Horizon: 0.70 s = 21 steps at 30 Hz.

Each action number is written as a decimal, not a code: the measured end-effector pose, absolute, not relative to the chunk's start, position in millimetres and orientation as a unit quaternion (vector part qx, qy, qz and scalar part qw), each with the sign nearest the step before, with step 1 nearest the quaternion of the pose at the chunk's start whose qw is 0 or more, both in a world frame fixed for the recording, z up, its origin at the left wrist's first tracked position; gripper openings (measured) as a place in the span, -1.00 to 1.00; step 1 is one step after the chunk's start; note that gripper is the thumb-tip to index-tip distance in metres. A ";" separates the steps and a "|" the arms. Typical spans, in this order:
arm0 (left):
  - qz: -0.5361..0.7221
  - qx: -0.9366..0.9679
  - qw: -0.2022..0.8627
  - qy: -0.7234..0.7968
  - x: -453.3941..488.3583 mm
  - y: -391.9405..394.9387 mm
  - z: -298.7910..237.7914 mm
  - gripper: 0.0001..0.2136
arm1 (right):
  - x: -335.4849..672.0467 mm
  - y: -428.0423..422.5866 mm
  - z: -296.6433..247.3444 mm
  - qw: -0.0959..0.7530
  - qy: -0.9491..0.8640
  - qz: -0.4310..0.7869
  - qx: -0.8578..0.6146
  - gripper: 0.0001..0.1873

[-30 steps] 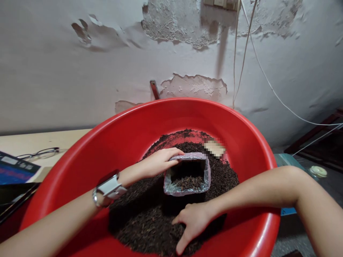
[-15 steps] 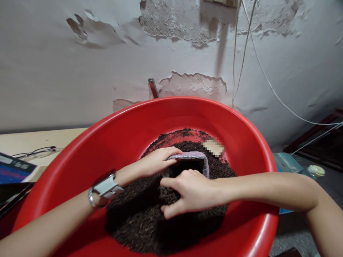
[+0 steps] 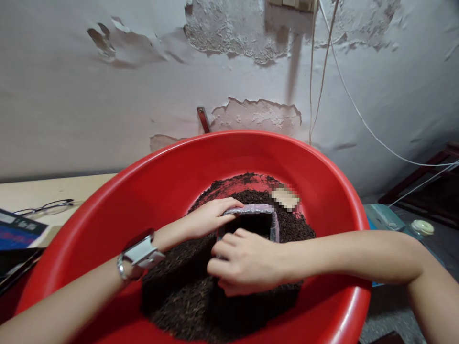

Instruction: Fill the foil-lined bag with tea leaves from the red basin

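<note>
At the centre of the frame a plastic-lined container (image 3: 267, 216) stands in dark loose tea (image 3: 186, 296) inside the red basin (image 3: 150, 191). The left hand (image 3: 210, 217) grips its far-left rim; the right hand (image 3: 244, 260), fingers curled round a scoop of leaves, covers the mouth. Filling looks under way; next comes letting the leaves drop inside. A second ago that hand lay spread on the heap, lower in the frame.

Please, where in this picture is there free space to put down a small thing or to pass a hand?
Free: the beige table between the glasses and the basin, and the basin's bare red wall behind the dark leaves. Crowded: the basin's middle, where the left hand grips the bag and the right hand covers its mouth.
</note>
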<state>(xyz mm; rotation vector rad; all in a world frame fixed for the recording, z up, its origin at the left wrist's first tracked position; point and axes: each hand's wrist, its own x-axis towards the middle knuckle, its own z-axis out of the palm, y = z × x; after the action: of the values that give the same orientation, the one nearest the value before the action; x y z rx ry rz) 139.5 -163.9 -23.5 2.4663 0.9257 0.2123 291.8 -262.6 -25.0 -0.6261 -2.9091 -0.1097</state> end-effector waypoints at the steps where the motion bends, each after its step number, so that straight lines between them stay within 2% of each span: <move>1: 0.077 0.905 0.245 0.339 139.8 -164.3 -22.3 -0.67 | 290.4 -267.2 -26.3 0.057 -0.985 -0.024 -0.163 -0.75; 5: 0.066 0.905 0.244 0.343 140.6 -164.2 -20.3 -0.66 | 287.3 -278.8 -47.7 -0.056 -0.995 0.050 -0.062 -0.54; 9: 0.066 0.905 0.244 0.343 140.7 -163.2 -21.3 -0.67 | 292.1 -270.9 -81.9 -0.160 -0.964 0.138 -0.162 -0.17; 12: 0.058 0.906 0.245 0.340 141.6 -164.5 -19.5 -0.67 | 299.7 -260.2 -96.1 -0.193 -0.921 0.211 -0.266 0.12; 14: 0.054 0.907 0.243 0.340 142.4 -165.7 -17.6 -0.66 | 303.0 -256.3 -97.9 -0.200 -0.902 0.232 -0.304 0.18; 18: 0.055 0.908 0.241 0.337 142.8 -165.9 -16.5 -0.66 | 301.2 -256.8 -95.3 -0.221 -0.898 0.236 -0.298 0.13; 21: 0.059 0.908 0.240 0.337 141.7 -164.0 -18.9 -0.66 | 297.8 -257.0 -99.1 -0.191 -0.901 0.252 -0.298 0.16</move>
<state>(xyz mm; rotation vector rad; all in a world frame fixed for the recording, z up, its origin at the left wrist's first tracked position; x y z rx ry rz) 141.7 -164.0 -18.9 2.4868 0.9234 0.1627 297.8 -257.0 -99.1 -1.0722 -3.2353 0.9045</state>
